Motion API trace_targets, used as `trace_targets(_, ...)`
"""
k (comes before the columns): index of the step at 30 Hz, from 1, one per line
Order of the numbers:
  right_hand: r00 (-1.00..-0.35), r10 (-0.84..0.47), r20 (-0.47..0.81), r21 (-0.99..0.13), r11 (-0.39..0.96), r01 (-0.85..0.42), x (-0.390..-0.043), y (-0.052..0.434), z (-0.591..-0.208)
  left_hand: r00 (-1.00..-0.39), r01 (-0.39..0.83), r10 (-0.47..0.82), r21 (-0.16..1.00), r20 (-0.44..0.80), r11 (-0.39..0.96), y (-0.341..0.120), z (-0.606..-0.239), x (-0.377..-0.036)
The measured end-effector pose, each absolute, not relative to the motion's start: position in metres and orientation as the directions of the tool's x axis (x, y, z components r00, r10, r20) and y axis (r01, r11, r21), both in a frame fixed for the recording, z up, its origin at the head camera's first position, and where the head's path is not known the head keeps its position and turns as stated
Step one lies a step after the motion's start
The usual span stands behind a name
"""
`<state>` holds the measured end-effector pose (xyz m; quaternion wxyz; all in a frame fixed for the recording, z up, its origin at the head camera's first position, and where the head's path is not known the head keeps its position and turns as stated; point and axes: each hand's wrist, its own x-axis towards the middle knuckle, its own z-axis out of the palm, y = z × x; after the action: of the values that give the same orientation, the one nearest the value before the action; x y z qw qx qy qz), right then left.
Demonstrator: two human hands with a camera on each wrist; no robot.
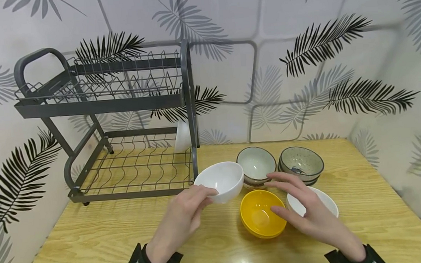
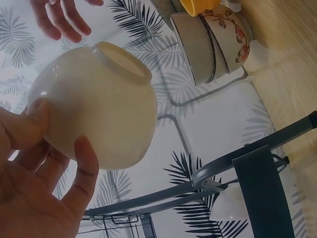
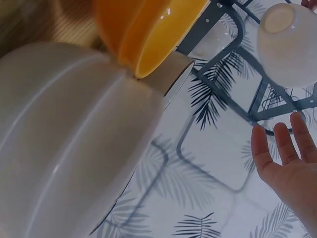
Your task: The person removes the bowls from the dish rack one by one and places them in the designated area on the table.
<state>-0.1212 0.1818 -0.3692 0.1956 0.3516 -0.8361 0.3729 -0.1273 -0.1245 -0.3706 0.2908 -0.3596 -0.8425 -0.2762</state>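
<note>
My left hand [image 1: 181, 217] grips a white bowl [image 1: 223, 179] by its near rim, raised above the table between the rack and the other bowls. In the left wrist view the bowl's smooth outside and foot ring show, with the thumb and fingers pressed along its side. My right hand [image 1: 313, 214] holds nothing; its fingers spread over the yellow bowls [image 1: 260, 217] and the white bowls [image 1: 328, 201]. Those white bowls are partly hidden under the hand, and the right wrist view shows them nested in a stack.
A two-tier dark grey dish rack [image 1: 102, 106] stands at the left, with a white bowl [image 1: 183, 138] upright on edge in its lower tier. Behind the yellow bowls stand pale grey bowls [image 1: 255, 161] and speckled bowls [image 1: 303, 159], both stacked. A leaf-patterned wall [image 1: 217, 21] closes the back.
</note>
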Motion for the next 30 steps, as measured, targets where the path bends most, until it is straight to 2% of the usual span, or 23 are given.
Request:
trace_targets(8, -0.623, -0.517, 0.587, -0.476, 0.403, -0.782, -0.126, 0.162, -0.369, -0.559, 0.769, 0.512, 0.177, 0.652, 0.615, -0.123, -0.373, -0.126)
trace_targets(13, -0.617, -0.547, 0.566, -0.473, 0.398, -0.786, -0.126, 0.154, -0.371, -0.577, 0.765, 0.552, 0.162, 0.602, 0.623, -0.122, -0.372, -0.124)
trace_targets(17, -0.612, -0.564, 0.555, -0.465, 0.399, -0.79, -0.127, 0.149, -0.372, -0.567, 0.773, 0.575, 0.138, 0.59, 0.62, -0.121, -0.372, -0.123)
trace_targets(20, -0.573, -0.578, 0.581, -0.433, 0.377, -0.819, -0.129, 0.146, -0.373, -0.552, 0.782, 0.585, 0.126, 0.595, 0.611, -0.121, -0.372, -0.123)
trace_targets(24, -0.485, -0.598, 0.638, -0.359, 0.327, -0.874, -0.133, 0.143, -0.375, -0.539, 0.793, 0.601, 0.113, 0.59, 0.599, -0.121, -0.372, -0.122)
trace_targets(30, -0.439, -0.635, 0.636, -0.293, 0.327, -0.898, -0.134, 0.144, -0.378, -0.506, 0.825, 0.659, 0.09, 0.557, 0.557, -0.122, -0.371, -0.121)
